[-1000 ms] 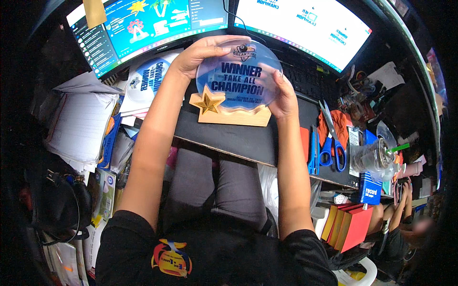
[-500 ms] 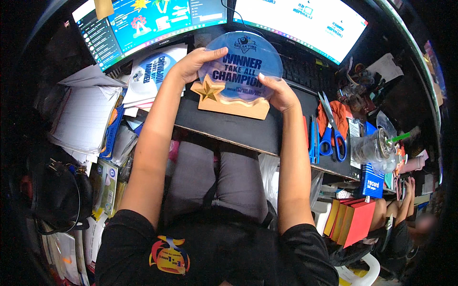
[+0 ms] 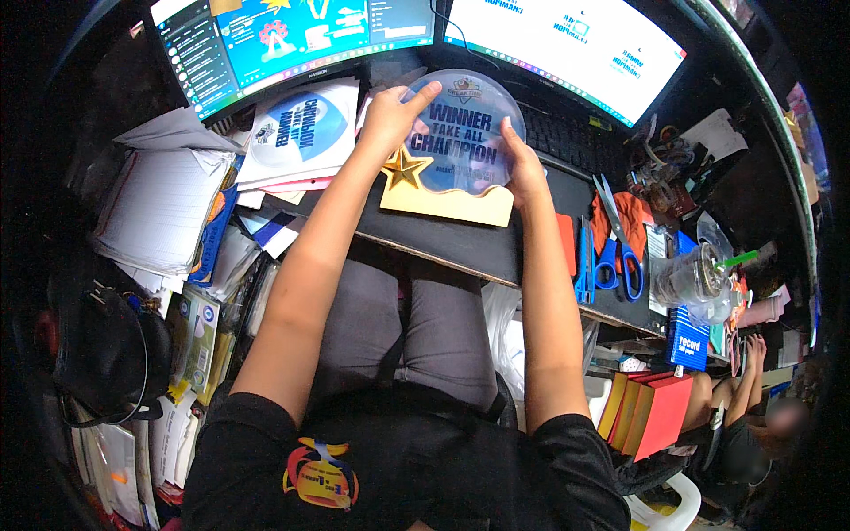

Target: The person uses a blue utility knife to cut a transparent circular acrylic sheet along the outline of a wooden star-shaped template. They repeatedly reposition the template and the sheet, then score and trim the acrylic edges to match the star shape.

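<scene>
Between my hands is a trophy plaque [image 3: 460, 146], a clear bluish disc with dark printed lettering. Its foot is a pale wooden base [image 3: 447, 207] with a wavy upper edge and a gold star [image 3: 405, 169] at the left end. My left hand [image 3: 396, 112] grips the disc's upper left edge, thumb on its front face. On the opposite edge my right hand [image 3: 524, 165] holds it, thumb also on the front. The fingers behind the disc are mostly hidden. The base is over the black desk [image 3: 434, 241]; whether it touches is unclear.
Two monitors [image 3: 310, 40] and a dark keyboard [image 3: 567, 137] stand behind. Printed sheets [image 3: 301, 133] and stacked papers [image 3: 164, 208] lie left. Blue-handled scissors [image 3: 620, 234], an orange cloth [image 3: 633, 212] and a plastic cup [image 3: 695, 274] are right. Another person [image 3: 744, 425] sits at far right.
The plaque, still in both hands, appears slightly further right and lower, and its disc looks less blue. The monitors and the desk's left side have shifted right in the view too.
</scene>
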`<state>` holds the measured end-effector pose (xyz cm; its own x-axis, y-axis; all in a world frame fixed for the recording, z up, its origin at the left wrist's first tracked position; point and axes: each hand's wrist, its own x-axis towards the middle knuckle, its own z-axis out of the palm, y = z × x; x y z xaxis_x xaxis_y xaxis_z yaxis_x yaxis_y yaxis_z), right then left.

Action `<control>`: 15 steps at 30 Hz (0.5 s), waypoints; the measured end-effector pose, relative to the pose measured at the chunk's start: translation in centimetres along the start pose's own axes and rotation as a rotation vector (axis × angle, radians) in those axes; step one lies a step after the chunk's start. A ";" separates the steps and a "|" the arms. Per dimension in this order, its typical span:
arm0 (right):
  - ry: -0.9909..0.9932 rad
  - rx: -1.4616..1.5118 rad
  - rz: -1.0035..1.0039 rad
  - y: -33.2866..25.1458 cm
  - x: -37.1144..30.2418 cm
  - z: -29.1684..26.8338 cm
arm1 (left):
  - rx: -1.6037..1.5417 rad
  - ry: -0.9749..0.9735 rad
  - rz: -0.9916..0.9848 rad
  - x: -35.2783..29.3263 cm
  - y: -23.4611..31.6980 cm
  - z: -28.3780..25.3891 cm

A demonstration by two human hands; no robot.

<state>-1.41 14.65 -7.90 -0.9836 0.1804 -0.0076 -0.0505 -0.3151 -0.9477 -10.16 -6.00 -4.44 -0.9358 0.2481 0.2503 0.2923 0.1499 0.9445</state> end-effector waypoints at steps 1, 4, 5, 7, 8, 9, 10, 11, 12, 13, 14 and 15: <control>-0.011 0.047 -0.009 0.0 0.0 -0.1 | 0.005 0.003 0.028 0.3 0.4 0.0; -0.087 0.045 -0.077 -0.2 -0.3 -0.7 | -0.072 -0.006 0.119 0.8 1.2 0.0; -0.122 0.025 -0.091 -0.2 -0.5 -0.9 | -0.189 0.006 0.131 0.8 1.3 0.0; -0.294 0.081 -0.111 -0.5 -1.0 -1.2 | -0.283 0.023 0.114 0.3 1.4 -0.1; -0.365 0.105 -0.052 -0.8 -1.4 -1.4 | -0.303 0.045 0.145 -0.2 1.4 -0.1; -0.478 0.187 -0.045 -1.0 -1.7 -1.5 | -0.277 0.085 0.174 -0.7 1.2 -0.2; -0.607 0.262 -0.052 -1.1 -2.0 -1.4 | -0.272 0.111 0.231 -1.3 1.1 -0.2; -0.629 0.246 0.001 -1.3 -2.3 -1.3 | -0.198 0.160 0.256 -1.8 0.9 -0.4; -0.660 0.245 0.043 -1.4 -2.5 -0.9 | -0.137 0.189 0.320 -2.4 0.7 -0.5; -0.692 0.245 0.083 -1.6 -2.7 -0.5 | -0.068 0.257 0.346 -2.7 0.5 -0.6; -0.722 0.247 0.121 -1.8 -2.8 0.1 | -0.179 0.269 0.391 -3.2 0.3 -0.2; -0.858 0.734 0.324 -1.9 -2.6 1.0 | -0.176 0.271 0.406 -3.1 0.2 -0.1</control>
<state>1.09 13.88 -5.75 -0.7494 -0.6053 0.2684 0.4115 -0.7434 -0.5273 -7.20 -6.87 -4.98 -0.7779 -0.0076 0.6283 0.6270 -0.0764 0.7753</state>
